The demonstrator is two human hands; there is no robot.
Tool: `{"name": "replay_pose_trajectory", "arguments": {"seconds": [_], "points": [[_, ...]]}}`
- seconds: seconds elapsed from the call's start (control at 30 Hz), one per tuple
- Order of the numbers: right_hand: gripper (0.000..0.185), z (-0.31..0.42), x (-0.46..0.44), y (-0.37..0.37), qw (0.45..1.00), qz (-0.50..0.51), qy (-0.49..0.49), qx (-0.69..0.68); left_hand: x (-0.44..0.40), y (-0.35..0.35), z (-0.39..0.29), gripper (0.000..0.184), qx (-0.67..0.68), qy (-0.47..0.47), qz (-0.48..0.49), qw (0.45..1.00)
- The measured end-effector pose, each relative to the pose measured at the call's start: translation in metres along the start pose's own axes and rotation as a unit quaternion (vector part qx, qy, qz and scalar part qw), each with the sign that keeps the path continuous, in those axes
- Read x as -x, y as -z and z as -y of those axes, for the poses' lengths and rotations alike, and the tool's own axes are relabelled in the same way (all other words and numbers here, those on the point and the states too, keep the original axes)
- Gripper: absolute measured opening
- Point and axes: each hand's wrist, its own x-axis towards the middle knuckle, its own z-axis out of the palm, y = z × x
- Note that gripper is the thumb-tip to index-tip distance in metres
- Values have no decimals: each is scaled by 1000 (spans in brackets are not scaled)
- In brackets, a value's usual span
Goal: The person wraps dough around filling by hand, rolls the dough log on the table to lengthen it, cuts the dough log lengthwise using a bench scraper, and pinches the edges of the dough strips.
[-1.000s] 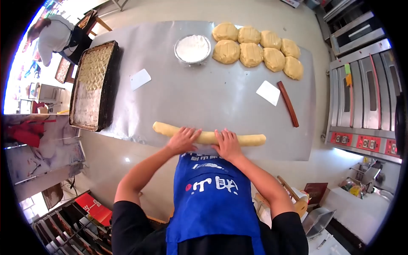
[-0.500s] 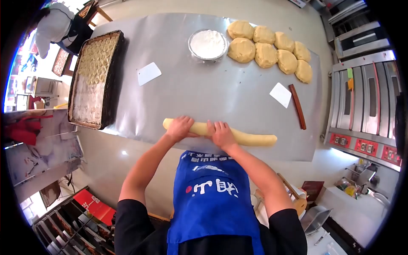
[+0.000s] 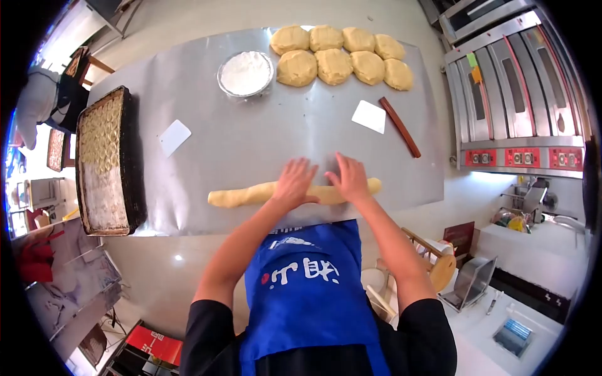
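Observation:
A long pale-yellow dough log (image 3: 244, 194) lies crosswise near the front edge of the metal table. My left hand (image 3: 295, 183) rests flat across its middle, fingers stretched forward. Farther right, my right hand (image 3: 350, 178) lies over the log with thumb and fingers apart. Both palms hide part of the dough, while its left end and a short right end stay visible. Beyond my hands are a white dough scraper (image 3: 369, 116) and a brown wooden stick (image 3: 399, 127).
Several round dough lumps (image 3: 297, 67) sit in two rows at the back, beside a bowl of white flour (image 3: 245, 74). Another white scraper (image 3: 174, 137) lies left. A dark baking tray (image 3: 100, 200) partly filled with small dough pieces stands at the left edge. Ovens (image 3: 514, 94) are right.
My hands have shifted along the log from its left part toward its middle and right, and their fingers now stretch out flatter. The whole view has turned, so the table appears farther left.

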Motion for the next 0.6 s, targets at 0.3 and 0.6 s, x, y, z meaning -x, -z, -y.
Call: {"name": "replay_pose_trajectory", "arguments": {"seconds": [0.3, 0.6], "points": [[85, -31, 117, 13, 991, 19, 117, 57, 19, -40, -51, 94, -121, -102, 17, 987], [78, -78, 22, 25, 984, 163, 62, 25, -49, -26, -27, 71, 93, 65, 84, 990]]}}
